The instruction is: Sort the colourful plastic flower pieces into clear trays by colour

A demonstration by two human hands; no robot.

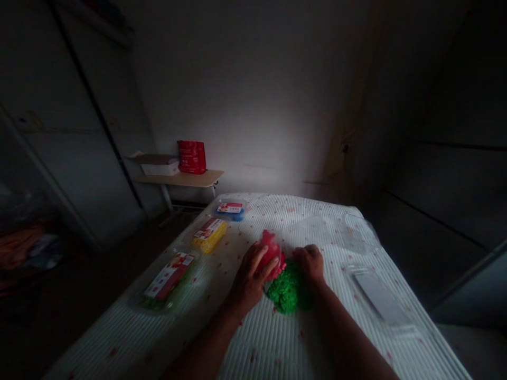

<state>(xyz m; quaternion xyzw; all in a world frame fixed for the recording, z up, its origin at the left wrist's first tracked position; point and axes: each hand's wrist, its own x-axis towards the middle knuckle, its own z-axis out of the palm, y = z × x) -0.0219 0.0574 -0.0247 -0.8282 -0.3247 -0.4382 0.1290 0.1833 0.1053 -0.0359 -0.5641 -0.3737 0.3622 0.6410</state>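
Observation:
My left hand (250, 272) is wrapped round a clear plastic container of red pieces (271, 255), tilted beside a green heap. The green pieces (285, 293) lie bunched between my hands, and a few red ones touch their upper edge. My right hand (311, 262) rests at the right side of the green heap with its fingers curled inward. Whatever those fingers pinch is hidden. The kind of the small red and green pieces is too blurred to tell.
Along the table's left side lie labelled clear packs: a green one (170, 282), a yellow one (209, 235) and a blue one (231, 208). Clear plastic packaging (356, 235) and a pack with a grey-white panel (380, 298) lie on the right. A side table (194, 179) holds a red bag (192, 157).

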